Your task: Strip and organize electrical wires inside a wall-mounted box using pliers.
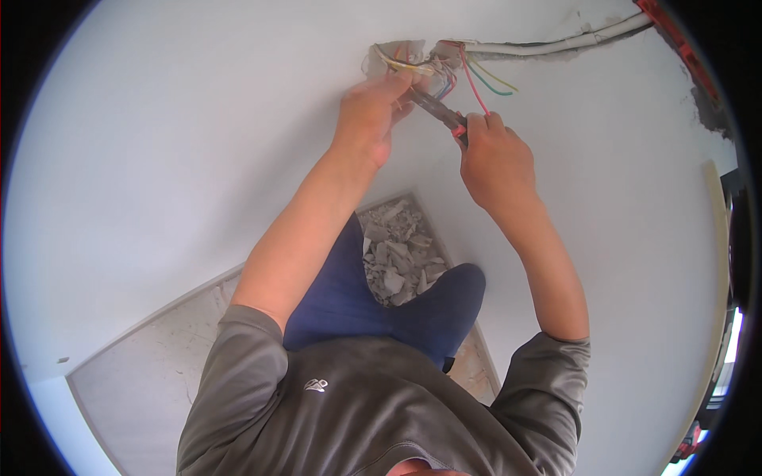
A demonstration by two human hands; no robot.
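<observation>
My right hand [500, 159] is wrapped round the black and red handles of a pair of pliers [435, 107]. Their dark jaws reach up and left to the fingers of my left hand [367, 119]. Those fingers are pinched on thin electrical wires [414, 70] at a rough wall opening [385, 55]; the exact grip and the plier tips are partly hidden. Beside it is a second broken opening [448, 52]. From there a red wire [476, 87] hangs down to my right hand, while a green wire [492, 90] and a yellowish one stick out freely.
A white conduit [571, 46] runs in a chased groove to the right, toward a red part [683, 47] at the wall's edge. Grey rubble [397, 254] lies on the floor between my knees. A pale floor [151, 373] extends to the lower left.
</observation>
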